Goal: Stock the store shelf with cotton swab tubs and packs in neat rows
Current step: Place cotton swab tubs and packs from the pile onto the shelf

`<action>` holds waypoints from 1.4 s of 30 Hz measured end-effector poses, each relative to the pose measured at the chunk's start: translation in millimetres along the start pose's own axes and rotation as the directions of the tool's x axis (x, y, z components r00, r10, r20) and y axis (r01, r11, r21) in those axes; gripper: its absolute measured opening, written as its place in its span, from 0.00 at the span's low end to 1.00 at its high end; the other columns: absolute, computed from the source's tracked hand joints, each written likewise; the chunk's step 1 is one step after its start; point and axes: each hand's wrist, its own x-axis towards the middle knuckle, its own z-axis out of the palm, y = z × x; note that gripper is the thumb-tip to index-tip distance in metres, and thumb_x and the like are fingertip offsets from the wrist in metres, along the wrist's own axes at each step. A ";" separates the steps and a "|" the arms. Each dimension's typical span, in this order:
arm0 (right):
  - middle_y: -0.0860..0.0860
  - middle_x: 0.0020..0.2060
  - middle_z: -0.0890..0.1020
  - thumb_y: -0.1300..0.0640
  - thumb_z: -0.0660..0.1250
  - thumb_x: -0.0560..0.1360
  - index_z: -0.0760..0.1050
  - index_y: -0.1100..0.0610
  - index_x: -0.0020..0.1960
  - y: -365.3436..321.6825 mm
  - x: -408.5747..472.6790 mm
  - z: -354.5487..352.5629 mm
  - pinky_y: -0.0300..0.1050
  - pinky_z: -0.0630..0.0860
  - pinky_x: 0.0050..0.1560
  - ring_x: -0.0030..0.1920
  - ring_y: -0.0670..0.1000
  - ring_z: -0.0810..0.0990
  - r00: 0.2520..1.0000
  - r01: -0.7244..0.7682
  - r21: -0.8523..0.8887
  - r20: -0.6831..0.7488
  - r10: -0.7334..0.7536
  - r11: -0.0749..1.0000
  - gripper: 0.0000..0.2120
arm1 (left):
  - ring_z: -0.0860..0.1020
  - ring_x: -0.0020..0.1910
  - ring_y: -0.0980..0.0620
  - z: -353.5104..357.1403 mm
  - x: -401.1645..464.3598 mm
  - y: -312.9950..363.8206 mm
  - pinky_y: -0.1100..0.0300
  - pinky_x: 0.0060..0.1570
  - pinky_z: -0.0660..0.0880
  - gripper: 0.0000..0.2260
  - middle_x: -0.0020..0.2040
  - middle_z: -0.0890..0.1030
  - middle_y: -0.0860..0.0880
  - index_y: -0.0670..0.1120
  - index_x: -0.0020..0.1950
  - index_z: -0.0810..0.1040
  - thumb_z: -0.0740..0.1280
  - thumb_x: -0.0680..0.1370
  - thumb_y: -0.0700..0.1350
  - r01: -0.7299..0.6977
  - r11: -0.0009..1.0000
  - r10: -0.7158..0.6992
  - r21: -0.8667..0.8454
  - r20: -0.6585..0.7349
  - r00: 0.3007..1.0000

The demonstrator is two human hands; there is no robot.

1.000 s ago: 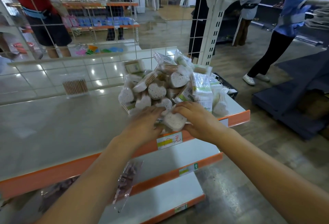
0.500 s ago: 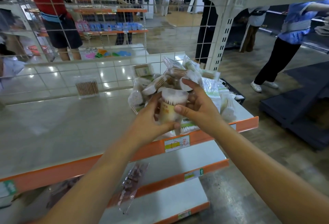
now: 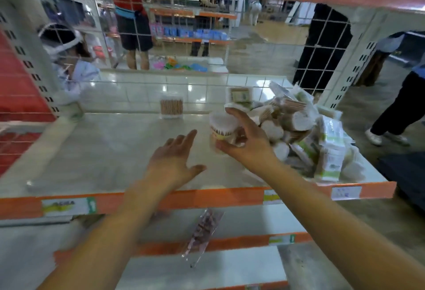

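Tub of cotton swabs [image 3: 221, 128] sits gripped in my right hand [image 3: 246, 142], above the shelf [image 3: 103, 151] just left of the heaped pile of packs [image 3: 305, 133]. My left hand [image 3: 174, 160] hovers open and empty. I should set it upright beside the lone tub [image 3: 171, 107] at the far edge, starting a straight row there.
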 end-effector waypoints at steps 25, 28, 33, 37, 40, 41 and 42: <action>0.56 0.66 0.71 0.55 0.75 0.68 0.50 0.58 0.74 -97.8 76.3 317.6 0.48 0.74 0.57 0.60 0.55 0.74 0.981 0.000 0.052 0.191 -0.010 0.999 0.45 | 0.70 0.63 0.47 -71.1 -67.6 -288.6 0.52 0.61 0.69 0.20 0.64 0.70 0.48 0.49 0.69 0.64 0.55 0.80 0.55 0.214 0.936 -0.236 0.279 0.046 0.971; 0.55 0.61 0.75 0.55 0.75 0.67 0.60 0.59 0.69 -99.2 84.3 348.3 0.39 0.73 0.51 0.57 0.55 0.77 0.985 -0.072 0.060 0.164 0.061 0.996 0.36 | 0.72 0.60 0.46 -70.3 -68.7 -303.2 0.53 0.56 0.71 0.18 0.61 0.72 0.47 0.48 0.67 0.67 0.55 0.80 0.54 0.172 0.947 -0.199 0.270 0.074 0.977; 0.54 0.58 0.78 0.54 0.74 0.68 0.68 0.59 0.63 -98.5 105.4 379.5 0.41 0.74 0.52 0.56 0.53 0.77 0.979 -0.179 0.098 0.120 0.167 0.979 0.28 | 0.75 0.52 0.45 -58.6 -63.1 -327.3 0.57 0.41 0.66 0.13 0.53 0.75 0.46 0.46 0.58 0.73 0.56 0.79 0.50 0.085 0.952 -0.110 0.295 0.067 0.992; 0.53 0.54 0.80 0.52 0.73 0.69 0.71 0.58 0.59 -105.4 123.8 391.8 0.40 0.72 0.48 0.50 0.49 0.78 0.964 -0.251 0.044 0.104 0.245 0.967 0.22 | 0.73 0.43 0.48 -52.6 -59.1 -342.2 0.57 0.36 0.63 0.09 0.47 0.74 0.48 0.47 0.51 0.74 0.57 0.78 0.49 0.029 0.976 -0.033 0.218 0.013 0.999; 0.53 0.53 0.81 0.48 0.73 0.69 0.73 0.58 0.59 -108.0 140.7 399.6 0.39 0.71 0.48 0.51 0.52 0.79 0.958 -0.267 -0.079 0.091 0.273 0.961 0.23 | 0.68 0.38 0.51 -50.1 -56.8 -348.8 0.58 0.35 0.62 0.09 0.44 0.73 0.49 0.46 0.48 0.75 0.57 0.79 0.48 -0.007 0.982 0.013 0.189 -0.030 0.999; 0.53 0.53 0.81 0.48 0.72 0.69 0.73 0.57 0.59 -106.9 145.2 402.6 0.40 0.72 0.48 0.52 0.52 0.79 0.954 -0.277 -0.103 0.093 0.286 0.955 0.23 | 0.68 0.37 0.52 -50.4 -56.8 -349.5 0.59 0.35 0.62 0.10 0.43 0.73 0.49 0.46 0.47 0.75 0.57 0.79 0.48 -0.027 0.983 0.036 0.184 -0.046 0.998; 0.53 0.53 0.81 0.48 0.72 0.69 0.73 0.57 0.59 -105.1 149.1 405.6 0.41 0.72 0.49 0.52 0.52 0.79 0.947 -0.292 -0.120 0.101 0.304 0.949 0.22 | 0.68 0.36 0.52 -51.0 -56.6 -350.1 0.59 0.34 0.62 0.10 0.43 0.74 0.49 0.45 0.46 0.76 0.57 0.79 0.47 -0.047 0.983 0.058 0.177 -0.061 0.996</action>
